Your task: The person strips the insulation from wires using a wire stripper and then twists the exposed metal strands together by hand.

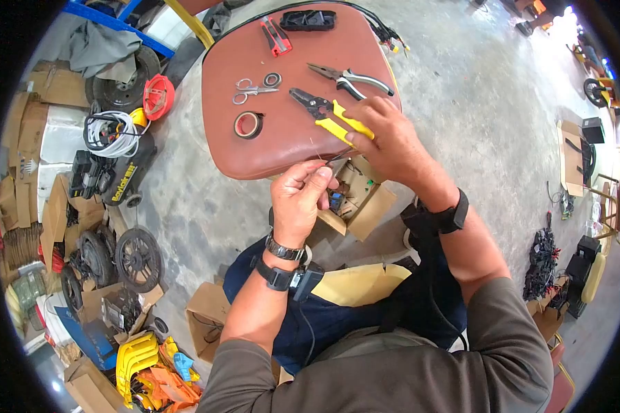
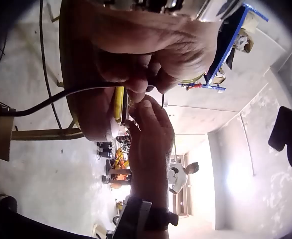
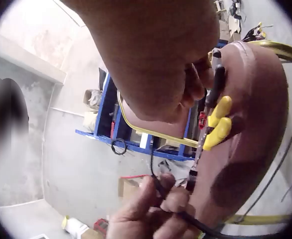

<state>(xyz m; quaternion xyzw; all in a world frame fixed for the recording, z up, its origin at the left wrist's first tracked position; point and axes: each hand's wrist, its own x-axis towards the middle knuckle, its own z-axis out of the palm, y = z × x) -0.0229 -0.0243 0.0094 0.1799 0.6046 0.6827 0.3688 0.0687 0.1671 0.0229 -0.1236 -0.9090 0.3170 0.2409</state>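
My left hand (image 1: 302, 196) pinches a thin black cable (image 3: 190, 218) between thumb and fingers, at the near edge of a brown padded seat (image 1: 255, 155). A short end of the cable sticks up past the fingertips in the right wrist view. Over the yellow handles of the wire strippers (image 1: 336, 125) hovers my right hand (image 1: 396, 141), its fingers loosely bent. In the right wrist view those handles lie on the seat below the fingers. Pliers (image 1: 365, 80) with black and grey handles lie just beyond the strippers.
On the seat are scissors (image 1: 256, 90), a tape roll (image 1: 248, 124), a small dark ring (image 1: 272, 80), a red utility knife (image 1: 276, 38) and a black case (image 1: 308, 20). An open cardboard box (image 1: 373, 210) stands below the seat's near edge. Wheels (image 1: 138, 260) and cartons line the left.
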